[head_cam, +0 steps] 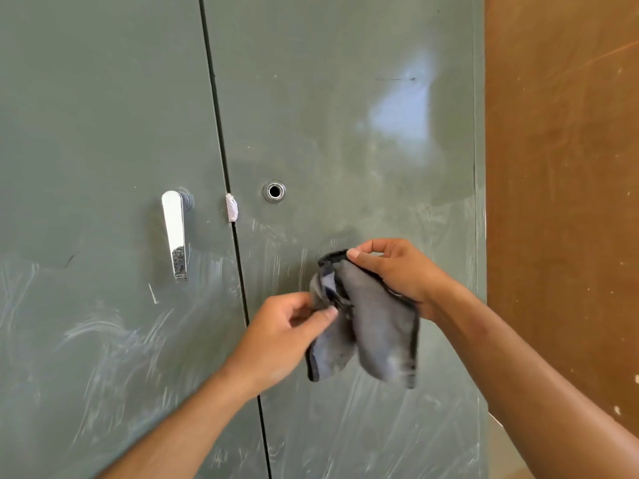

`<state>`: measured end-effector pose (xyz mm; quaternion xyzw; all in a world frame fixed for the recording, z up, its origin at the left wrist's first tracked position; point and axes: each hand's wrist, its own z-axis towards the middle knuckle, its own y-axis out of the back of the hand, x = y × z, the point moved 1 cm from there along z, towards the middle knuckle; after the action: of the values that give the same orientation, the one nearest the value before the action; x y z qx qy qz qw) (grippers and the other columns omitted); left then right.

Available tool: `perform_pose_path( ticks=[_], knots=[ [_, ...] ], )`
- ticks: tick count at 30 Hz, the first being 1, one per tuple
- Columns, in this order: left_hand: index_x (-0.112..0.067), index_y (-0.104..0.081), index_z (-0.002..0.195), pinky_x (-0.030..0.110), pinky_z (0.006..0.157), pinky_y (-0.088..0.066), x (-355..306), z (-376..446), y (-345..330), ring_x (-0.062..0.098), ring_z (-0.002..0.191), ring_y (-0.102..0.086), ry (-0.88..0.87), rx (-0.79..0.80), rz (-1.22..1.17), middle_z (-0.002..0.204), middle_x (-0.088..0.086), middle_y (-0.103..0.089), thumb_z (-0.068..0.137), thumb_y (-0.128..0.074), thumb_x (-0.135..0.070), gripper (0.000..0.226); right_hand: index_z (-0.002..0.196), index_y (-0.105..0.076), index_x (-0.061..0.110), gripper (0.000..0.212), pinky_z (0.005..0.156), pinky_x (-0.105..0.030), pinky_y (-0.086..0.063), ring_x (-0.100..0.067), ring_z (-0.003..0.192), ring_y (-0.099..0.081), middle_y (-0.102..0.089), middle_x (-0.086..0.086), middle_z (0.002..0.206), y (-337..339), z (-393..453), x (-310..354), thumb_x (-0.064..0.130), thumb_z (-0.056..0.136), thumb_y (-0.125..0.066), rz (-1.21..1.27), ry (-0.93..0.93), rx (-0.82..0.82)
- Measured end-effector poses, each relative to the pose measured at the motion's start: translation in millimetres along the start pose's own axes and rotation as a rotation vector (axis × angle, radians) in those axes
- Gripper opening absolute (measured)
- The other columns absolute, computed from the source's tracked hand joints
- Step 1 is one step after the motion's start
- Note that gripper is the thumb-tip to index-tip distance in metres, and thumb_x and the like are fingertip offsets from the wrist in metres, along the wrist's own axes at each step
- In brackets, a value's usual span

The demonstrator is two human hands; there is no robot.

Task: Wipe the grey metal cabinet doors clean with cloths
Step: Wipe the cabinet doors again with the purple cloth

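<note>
Two grey metal cabinet doors fill the view, the left door and the right door, split by a dark vertical gap. Whitish smear streaks cover their lower halves. A grey cloth with dark edging hangs in front of the right door. My right hand pinches its top edge between thumb and fingers. My left hand pinches a fold on the cloth's left side. The cloth hangs loosely between both hands, off the door surface.
A white lever handle sits on the left door. A round lock hole is on the right door, with a small white wad stuck in the gap beside it. A brown wall borders the cabinet's right edge.
</note>
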<state>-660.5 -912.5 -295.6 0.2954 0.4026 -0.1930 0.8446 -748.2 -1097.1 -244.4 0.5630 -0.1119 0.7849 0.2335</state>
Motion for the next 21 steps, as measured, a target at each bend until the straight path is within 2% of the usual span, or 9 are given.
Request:
perform_pose_path(
  ticks=[2, 4, 7, 9, 12, 14, 16, 19, 21],
  knots=[
    [-0.009, -0.076, 0.11, 0.03, 0.088, -0.06, -1, 3, 11, 0.021, 0.104, -0.076, 0.157, -0.031, -0.265, 0.109, 0.007, -0.08, 0.104, -0.059, -0.015, 0.019, 0.087, -0.073, 0.011, 0.022, 0.056, -0.024, -0.054, -0.015, 0.061, -0.063, -0.071, -0.009, 0.077, 15, -1, 0, 0.028, 0.1, -0.069, -0.081, -0.003, 0.014],
    [-0.006, -0.075, 0.113, 0.032, 0.08, -0.062, -4, 4, 24, 0.022, 0.097, -0.077, 0.276, -0.096, -0.437, 0.111, 0.011, -0.079, 0.104, -0.057, -0.019, 0.024, 0.091, -0.074, 0.004, 0.031, 0.058, -0.025, -0.052, -0.018, 0.063, -0.062, -0.069, -0.012, 0.078, 25, -3, 1, 0.033, 0.101, -0.066, -0.136, -0.029, 0.072],
    [-0.006, -0.075, 0.108, 0.034, 0.073, -0.059, -4, 8, 39, 0.024, 0.086, -0.075, 0.332, -0.138, -0.456, 0.102, 0.012, -0.078, 0.105, -0.054, -0.023, 0.027, 0.079, -0.071, 0.002, 0.035, 0.05, -0.021, -0.05, -0.014, 0.052, -0.061, -0.067, -0.01, 0.069, 32, -6, 2, 0.026, 0.102, -0.063, -0.093, -0.079, 0.139],
    [-0.009, -0.076, 0.101, 0.029, 0.066, -0.059, -4, 6, 40, 0.021, 0.082, -0.076, 0.316, -0.09, -0.365, 0.096, 0.009, -0.079, 0.105, -0.054, -0.017, 0.024, 0.077, -0.073, 0.008, 0.03, 0.058, -0.025, -0.053, -0.018, 0.06, -0.064, -0.069, -0.011, 0.073, 37, -6, 2, 0.024, 0.101, -0.064, -0.057, -0.1, 0.214],
    [-0.013, -0.074, 0.113, 0.03, 0.085, -0.057, 6, 2, 38, 0.022, 0.104, -0.075, 0.228, 0.05, -0.163, 0.108, 0.003, -0.079, 0.1, -0.058, -0.002, 0.024, 0.09, -0.075, 0.005, 0.024, 0.067, -0.028, -0.056, -0.023, 0.072, -0.065, -0.071, -0.015, 0.087, 39, -4, 1, 0.023, 0.101, -0.065, -0.102, -0.106, 0.315],
    [-0.013, -0.068, 0.124, 0.029, 0.09, -0.056, 12, -1, 37, 0.019, 0.108, -0.071, 0.183, 0.236, -0.077, 0.111, 0.001, -0.077, 0.092, -0.064, 0.012, 0.04, 0.091, -0.075, 0.007, 0.022, 0.066, -0.026, -0.056, -0.02, 0.072, -0.066, -0.072, -0.012, 0.086, 36, -4, 1, 0.024, 0.101, -0.066, -0.162, -0.091, 0.312],
    [-0.017, -0.056, 0.139, 0.033, 0.096, -0.054, 14, -4, 35, 0.022, 0.114, -0.068, 0.199, 0.492, -0.086, 0.123, 0.005, -0.072, 0.086, -0.072, 0.015, 0.064, 0.086, -0.076, 0.012, 0.022, 0.064, -0.024, -0.055, -0.017, 0.07, -0.066, -0.073, -0.008, 0.083, 31, -5, 2, 0.026, 0.1, -0.066, -0.212, -0.054, 0.328],
    [-0.024, -0.038, 0.155, 0.047, 0.111, -0.047, 20, -7, 27, 0.035, 0.139, -0.053, 0.301, 0.805, -0.304, 0.149, 0.01, -0.057, 0.084, -0.077, 0.006, 0.087, 0.089, -0.077, 0.01, 0.025, 0.067, -0.026, -0.056, -0.018, 0.072, -0.068, -0.075, -0.011, 0.085, 25, -4, 0, 0.03, 0.1, -0.067, -0.28, -0.027, 0.357],
    [-0.024, -0.041, 0.155, 0.057, 0.116, -0.042, 25, -3, 15, 0.037, 0.141, -0.051, 0.35, 0.756, -0.376, 0.151, 0.013, -0.055, 0.085, -0.085, -0.017, 0.083, 0.097, -0.077, 0.005, 0.029, 0.074, -0.029, -0.058, -0.021, 0.08, -0.07, -0.076, -0.015, 0.093, 22, -4, -2, 0.033, 0.098, -0.069, -0.318, -0.021, 0.38]
  ],
)
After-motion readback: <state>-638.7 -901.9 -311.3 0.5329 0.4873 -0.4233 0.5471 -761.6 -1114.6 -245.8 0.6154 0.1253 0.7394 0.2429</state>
